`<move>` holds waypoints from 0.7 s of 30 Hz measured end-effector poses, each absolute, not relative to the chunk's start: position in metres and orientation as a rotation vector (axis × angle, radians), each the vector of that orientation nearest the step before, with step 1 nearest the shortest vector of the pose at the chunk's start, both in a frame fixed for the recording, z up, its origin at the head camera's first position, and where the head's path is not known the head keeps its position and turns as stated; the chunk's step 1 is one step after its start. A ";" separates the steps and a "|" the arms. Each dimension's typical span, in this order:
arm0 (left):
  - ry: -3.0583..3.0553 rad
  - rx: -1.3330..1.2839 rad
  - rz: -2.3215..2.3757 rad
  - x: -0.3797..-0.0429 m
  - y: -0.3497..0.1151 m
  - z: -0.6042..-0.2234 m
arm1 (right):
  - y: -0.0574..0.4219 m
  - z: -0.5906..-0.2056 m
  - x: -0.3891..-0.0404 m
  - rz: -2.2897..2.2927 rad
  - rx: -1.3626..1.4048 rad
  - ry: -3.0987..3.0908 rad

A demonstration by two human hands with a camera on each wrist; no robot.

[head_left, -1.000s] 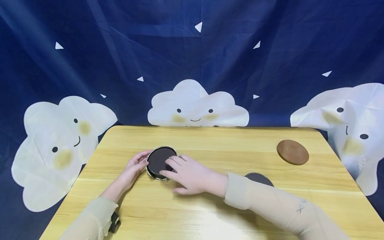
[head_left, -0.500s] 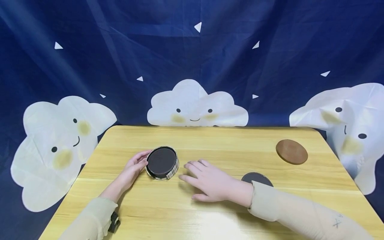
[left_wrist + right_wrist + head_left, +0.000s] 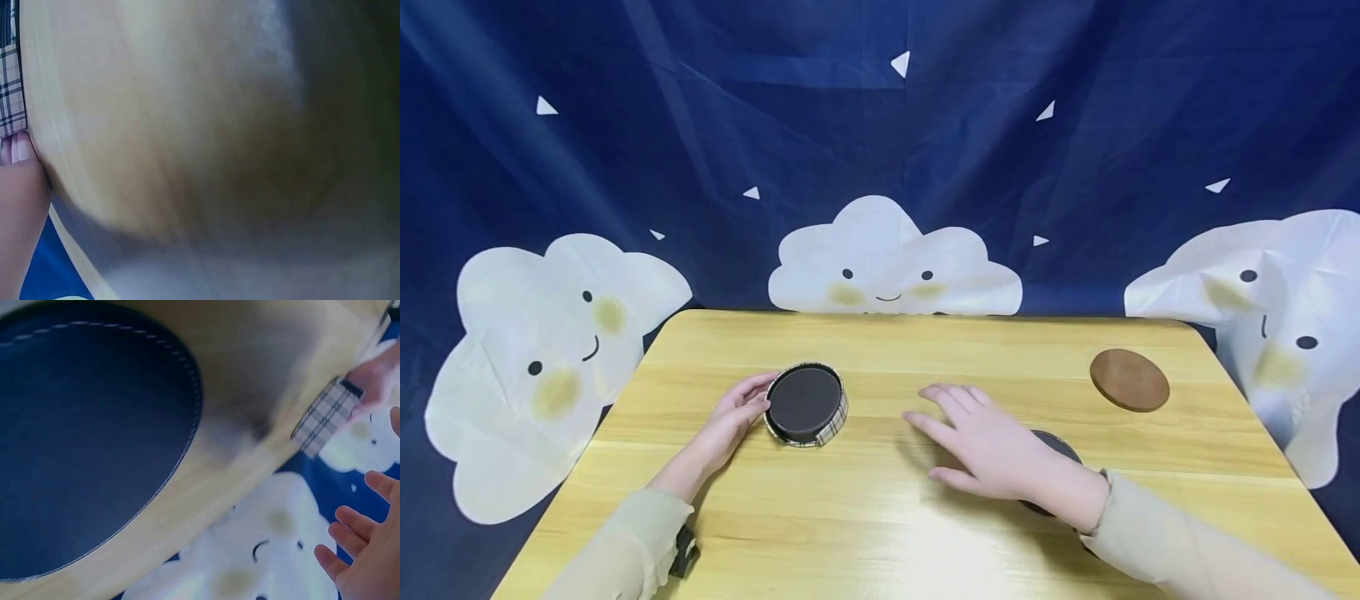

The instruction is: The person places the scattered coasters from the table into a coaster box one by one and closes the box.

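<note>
On the left of the table in the head view stands a round coaster holder with a plaid side wall [image 3: 832, 427]. A dark round coaster [image 3: 806, 402] lies inside it. My left hand [image 3: 733, 417] holds the holder at its left side, thumb near the rim. The plaid wall [image 3: 10, 94] also shows at the edge of the left wrist view. My right hand [image 3: 988, 446] is above the table with fingers spread, holding nothing. Below its wrist lies another dark coaster [image 3: 1060, 444], partly hidden; its stitched edge is plain in the right wrist view, where the coaster [image 3: 87, 444] looms large.
A brown round coaster [image 3: 1130, 380] lies at the back right of the wooden table [image 3: 880, 517]. Behind the table's far edge hangs a dark blue cloth [image 3: 850, 125] with smiling clouds. A small black object [image 3: 684, 550] sits at the left sleeve.
My right hand has drawn away from the holder, moving right until it hangs over the dark coaster on the table. The left hand and the holder have stayed in place.
</note>
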State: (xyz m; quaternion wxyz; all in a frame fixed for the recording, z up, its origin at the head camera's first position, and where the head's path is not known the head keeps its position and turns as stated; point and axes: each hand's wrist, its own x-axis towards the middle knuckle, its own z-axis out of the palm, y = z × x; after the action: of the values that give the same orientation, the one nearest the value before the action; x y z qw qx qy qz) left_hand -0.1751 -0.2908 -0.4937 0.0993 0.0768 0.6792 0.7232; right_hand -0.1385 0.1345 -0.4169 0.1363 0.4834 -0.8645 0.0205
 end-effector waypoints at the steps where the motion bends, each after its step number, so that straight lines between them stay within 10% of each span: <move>1: 2.009 0.226 2.138 -0.175 -0.291 -0.493 | 0.139 -0.416 -0.138 0.077 1.380 -2.516; 21: 2.009 0.206 2.129 -0.173 -0.290 -0.490 | 0.217 -0.438 -0.122 0.195 1.132 -2.563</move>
State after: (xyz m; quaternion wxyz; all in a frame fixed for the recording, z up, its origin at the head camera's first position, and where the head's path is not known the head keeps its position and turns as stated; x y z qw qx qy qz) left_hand -0.1733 -0.2895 -0.4903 0.1035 0.0699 0.6810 0.7216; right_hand -0.1223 0.2171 -0.4380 0.1656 0.3974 -0.9000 0.0683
